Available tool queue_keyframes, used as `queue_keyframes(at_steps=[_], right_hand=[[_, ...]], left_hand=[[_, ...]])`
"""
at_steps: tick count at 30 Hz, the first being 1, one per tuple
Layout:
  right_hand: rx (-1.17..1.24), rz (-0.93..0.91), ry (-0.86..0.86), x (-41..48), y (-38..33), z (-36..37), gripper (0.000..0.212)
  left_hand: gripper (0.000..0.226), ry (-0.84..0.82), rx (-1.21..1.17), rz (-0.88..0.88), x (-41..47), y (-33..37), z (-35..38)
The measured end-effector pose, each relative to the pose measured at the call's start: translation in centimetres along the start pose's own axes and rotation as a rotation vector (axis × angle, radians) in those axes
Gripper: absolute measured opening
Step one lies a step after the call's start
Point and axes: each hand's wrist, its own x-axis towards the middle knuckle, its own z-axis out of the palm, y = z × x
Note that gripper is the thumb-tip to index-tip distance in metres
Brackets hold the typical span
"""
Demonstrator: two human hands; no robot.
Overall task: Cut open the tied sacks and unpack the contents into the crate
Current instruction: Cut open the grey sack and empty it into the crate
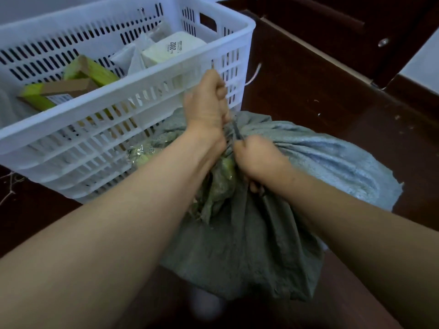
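A grey-green woven sack [256, 233] stands on the dark floor in front of me, its neck gathered into a bunch. My left hand [206, 108] grips the top of the bunched neck in a fist and holds it up. My right hand [256, 160] is curled round a thin dark blade [236, 131] whose tip lies against the neck just below my left fist. Greenish wrapped contents [223, 176] show through a gap in the sack between my wrists. The white slotted plastic crate [133, 96] stands close behind the sack on the left.
In the crate lie green and brown cardboard boxes [78, 84], a pale box marked 2002 [171, 49] and white packets. Dark wooden furniture [332, 32] stands at the back right. A white cord [254, 74] hangs by the crate's right side. Bits of string litter the floor.
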Motion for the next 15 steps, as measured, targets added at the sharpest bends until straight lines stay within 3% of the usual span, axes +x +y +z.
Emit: queue_keyframes(at_steps=[3, 8, 12, 15], right_hand=[[0.214, 0.075, -0.013, 0.6, 1.4, -3.2, 0.04], [0.669, 0.232, -0.044, 1.4, 2.6, -4.8, 0.033], [1.153, 0.218, 0.053, 2.8, 2.2, -4.4, 0.035], [1.268, 0.144, 0.081, 3.4, 1.8, -3.9, 0.049]], left_hand=[[0.037, 0.045, 0.166, 0.048, 1.0, 0.0, -2.9], [0.018, -0.103, 0.367, -0.059, 1.2, -0.4, -3.5], [0.016, -0.17, 0.436, -0.11, 0.9, -0.7, -3.3], [0.021, -0.2, 0.474, -0.122, 0.5, -0.7, -3.1]])
